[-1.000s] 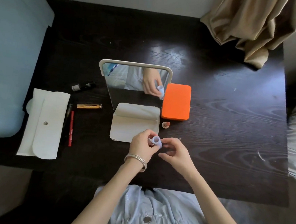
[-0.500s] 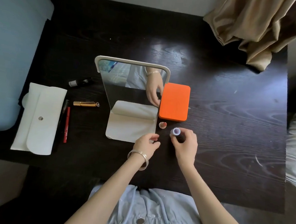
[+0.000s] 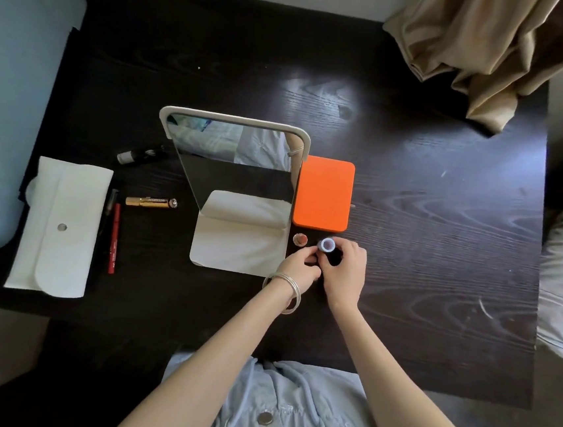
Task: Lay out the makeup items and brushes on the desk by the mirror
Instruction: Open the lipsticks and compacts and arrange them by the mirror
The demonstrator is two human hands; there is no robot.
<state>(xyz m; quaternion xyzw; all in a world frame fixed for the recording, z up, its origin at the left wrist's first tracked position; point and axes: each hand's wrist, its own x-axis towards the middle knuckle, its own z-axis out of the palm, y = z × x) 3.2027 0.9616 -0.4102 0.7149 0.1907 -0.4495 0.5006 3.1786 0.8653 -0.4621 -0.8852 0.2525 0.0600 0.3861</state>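
Small lilac pot (image 3: 326, 244) stands upright on the dark wood worktop (image 3: 426, 227), just in front of the orange case (image 3: 323, 194) and right of a small copper-toned pot (image 3: 300, 239). Right hand (image 3: 345, 271) grip grasping the lilac pot from its right side; left hand (image 3: 297, 270) fingertips pinch at its lower left. Mirror (image 3: 237, 161) on its white stand sits just left. Further left: gold tube (image 3: 150, 202), red pencil (image 3: 114, 237), white pouch (image 3: 60, 226). Beige curtain (image 3: 488, 54) drapes onto the far right corner
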